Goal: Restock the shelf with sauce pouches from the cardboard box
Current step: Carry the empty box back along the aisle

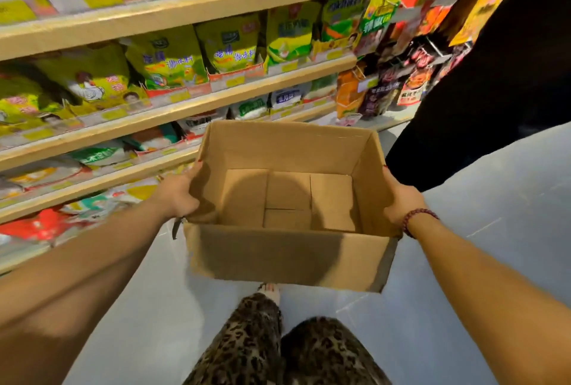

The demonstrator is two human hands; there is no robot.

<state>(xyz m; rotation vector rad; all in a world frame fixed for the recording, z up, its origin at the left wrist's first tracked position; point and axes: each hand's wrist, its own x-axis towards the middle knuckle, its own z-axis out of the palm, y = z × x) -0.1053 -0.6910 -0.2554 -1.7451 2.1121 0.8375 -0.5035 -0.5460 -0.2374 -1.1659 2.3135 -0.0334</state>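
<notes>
Legs (247, 341) beneath box (278, 255); our left hand (177, 196) and right hand (401, 202) grip its sides. It seems empty: we judge restocking finished, removal next.

both arms are stretched forward and down, held well apart, forearms bare. the left hand (177, 196) is clamped on the left wall of the cardboard box (278, 255), fingers curled over the rim. the right hand (401, 202) is wrapped round the right wall, fingers laid along the outside, one fingertip seen at the rim. a beaded bracelet (420, 218) is worn on the right wrist.
</notes>
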